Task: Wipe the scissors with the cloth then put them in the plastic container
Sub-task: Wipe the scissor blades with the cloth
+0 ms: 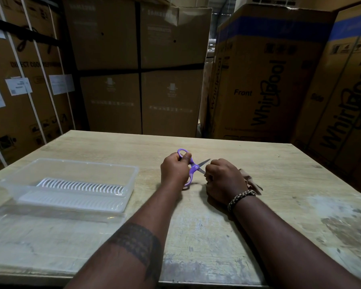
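Stacked appliance cartons wall in a worn wooden bench [196, 226], where the small purple-handled scissors [194, 166] are held just above the middle, blades spread open. They look light and stiff, with thin pointed blades, so the plastic handle loops are the safe place to grip. Left hand [174, 170] is curled round the handles. Right hand [222, 180] is closed on the brown cloth [252, 181], bunched at one blade's tip. At left, well apart, the clear plastic container [121, 188] sits open.
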Demonstrator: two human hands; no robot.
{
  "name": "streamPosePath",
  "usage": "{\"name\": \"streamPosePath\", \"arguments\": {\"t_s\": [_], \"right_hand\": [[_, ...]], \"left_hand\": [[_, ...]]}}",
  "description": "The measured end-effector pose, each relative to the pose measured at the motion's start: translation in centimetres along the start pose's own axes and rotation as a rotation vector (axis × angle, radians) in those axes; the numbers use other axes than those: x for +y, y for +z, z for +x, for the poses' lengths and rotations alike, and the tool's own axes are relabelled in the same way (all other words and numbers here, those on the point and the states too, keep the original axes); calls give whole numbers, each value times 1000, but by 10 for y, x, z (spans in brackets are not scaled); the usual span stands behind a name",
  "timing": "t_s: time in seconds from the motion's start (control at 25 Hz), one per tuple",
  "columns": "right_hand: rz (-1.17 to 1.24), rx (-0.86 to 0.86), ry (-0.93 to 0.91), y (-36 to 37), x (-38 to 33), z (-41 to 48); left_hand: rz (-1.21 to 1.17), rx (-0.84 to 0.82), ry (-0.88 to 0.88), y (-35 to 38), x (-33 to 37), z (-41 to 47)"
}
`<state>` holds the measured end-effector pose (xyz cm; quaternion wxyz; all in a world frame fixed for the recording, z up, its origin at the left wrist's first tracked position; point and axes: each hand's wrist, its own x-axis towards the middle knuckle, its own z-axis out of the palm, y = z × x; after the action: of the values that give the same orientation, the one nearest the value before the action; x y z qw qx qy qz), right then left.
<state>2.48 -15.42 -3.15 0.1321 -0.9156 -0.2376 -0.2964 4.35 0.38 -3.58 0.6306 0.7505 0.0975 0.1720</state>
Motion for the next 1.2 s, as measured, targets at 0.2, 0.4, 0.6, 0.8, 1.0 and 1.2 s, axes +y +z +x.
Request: {"name": "streamPosePath", "arguments": {"t_s": [0.2,0.4,0.6,0.8,1.0,1.2], "right_hand": [[45,16,-94,0,-4,3],[12,11,-33,-2,0,-1],[32,6,-96,-1,-3,3],[75,94,-18,-10,7,-2],[135,80,-200,1,2,4],[33,34,-86,3,4,2]], "left_hand": [[2,-35,11,0,0,-1],[-21,-30,-14,-1,2,-3],[-23,-44,-1,-1,3,-4],[-43,36,-26,-1,2,-1],[-27,-10,-17,0,1,-2],[-57,-19,-23,-2,3,-4]]}}
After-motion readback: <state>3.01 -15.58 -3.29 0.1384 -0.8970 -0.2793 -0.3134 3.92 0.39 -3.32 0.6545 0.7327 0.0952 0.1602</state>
